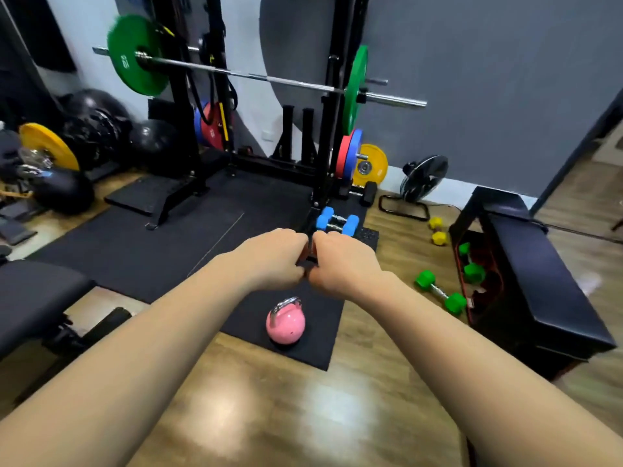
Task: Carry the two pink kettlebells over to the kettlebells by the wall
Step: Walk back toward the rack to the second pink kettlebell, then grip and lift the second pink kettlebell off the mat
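- Head view looks down on one pink kettlebell point(286, 323) standing upright on the near edge of the black rubber mat point(168, 244), just beside the wooden floor point(269, 416); its chrome handle point(285, 305) arches over the top, free of anything
- Only this one pink kettlebell shows — the second is not in sight, and neither are the kettlebells by the wall
- Left hand point(269, 261) and right hand point(344, 261) are held out ahead, fisted and pressed together knuckle to knuckle above and beyond the kettlebell; a small dark thing seems pinched between them, but I cannot tell what it is or which hand holds it
- Neither hand touches the kettlebell
- Handling, as a judgement: a solid, rigid ball with a glossy coat — dense for its bulk, no give, unlikely to break but able to dent the floor if dropped
- Smooth body would slip in a palm; the chrome handle is the place to grip, fingers hooked through the arch and closed fully round the top bar
- Polished metal may slide in a damp hand, so a full wrap suits better than fingertips
- Blue dumbbells point(337, 222) lie beyond on the mat, a green dumbbell point(440, 291) on the floor to the right, near a black bench point(539, 281)
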Action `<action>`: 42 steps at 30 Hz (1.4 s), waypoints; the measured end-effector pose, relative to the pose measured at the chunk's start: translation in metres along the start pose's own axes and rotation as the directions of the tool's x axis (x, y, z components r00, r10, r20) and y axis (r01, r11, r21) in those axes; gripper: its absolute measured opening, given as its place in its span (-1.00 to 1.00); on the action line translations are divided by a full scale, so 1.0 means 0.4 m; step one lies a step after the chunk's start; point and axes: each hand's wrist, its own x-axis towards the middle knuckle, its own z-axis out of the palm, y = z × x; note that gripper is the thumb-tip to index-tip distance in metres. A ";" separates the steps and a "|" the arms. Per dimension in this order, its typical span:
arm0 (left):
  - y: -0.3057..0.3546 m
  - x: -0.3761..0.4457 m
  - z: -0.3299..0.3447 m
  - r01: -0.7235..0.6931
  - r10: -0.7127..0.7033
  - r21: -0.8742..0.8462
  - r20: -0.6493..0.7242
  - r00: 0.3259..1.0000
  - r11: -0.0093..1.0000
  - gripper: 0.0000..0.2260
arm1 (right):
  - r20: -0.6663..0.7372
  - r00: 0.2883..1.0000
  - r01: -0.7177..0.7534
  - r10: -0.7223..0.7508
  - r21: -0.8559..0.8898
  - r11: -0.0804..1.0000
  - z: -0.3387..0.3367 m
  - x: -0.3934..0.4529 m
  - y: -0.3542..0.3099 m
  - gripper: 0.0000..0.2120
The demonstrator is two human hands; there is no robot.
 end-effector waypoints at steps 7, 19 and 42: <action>-0.253 0.371 0.126 0.106 -0.103 -0.057 0.050 0.993 0.993 -0.85 | 0.110 0.990 0.085 -0.089 0.040 0.996 0.206 0.424 0.128 -0.75; -0.683 0.926 0.556 0.301 -0.262 -0.109 0.275 0.925 0.947 -0.80 | 0.282 0.951 0.119 -0.127 0.044 0.992 0.742 1.013 0.340 -0.68; -0.916 1.048 1.841 0.714 -0.293 -0.241 0.792 0.537 0.658 -0.81 | 0.833 0.481 0.204 -0.274 0.197 0.959 1.994 1.009 0.629 -0.86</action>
